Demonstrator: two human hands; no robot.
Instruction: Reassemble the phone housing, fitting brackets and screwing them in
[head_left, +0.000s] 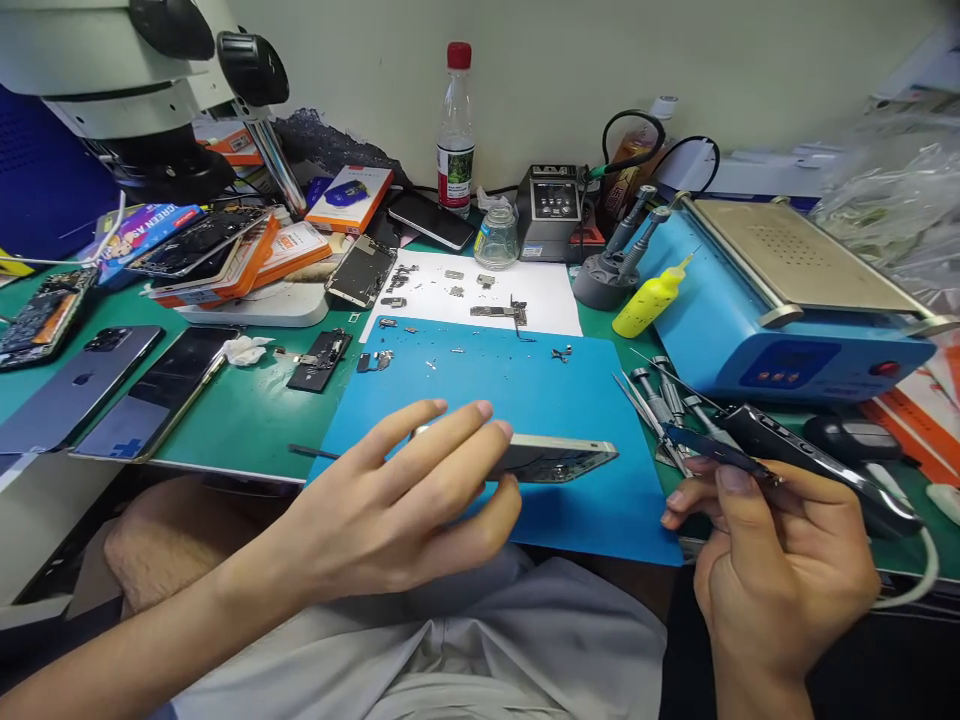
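Note:
My left hand (427, 490) is closed around one end of an opened phone frame (559, 458), tilted just above the blue work mat (592, 525). Its pale metal edge and dark inner side show; my fingers cover the other end. To the right, my right hand (772, 560) pinches a thin, dark blue, flat piece (712, 447) between thumb and fingers; its exact kind is unclear. Small phone parts (375, 361) lie on the mat's far half. A circuit board (499, 312) rests on the white sheet (555, 290) beyond.
Screwdrivers (651, 395) lie right of the mat, by a blue heating machine (787, 350) and a yellow dispenser bottle (652, 300). Phones (82, 385) and a battery (321, 360) are on the left. A microscope (150, 80) overhangs the far left. A glass jar (496, 238) stands behind.

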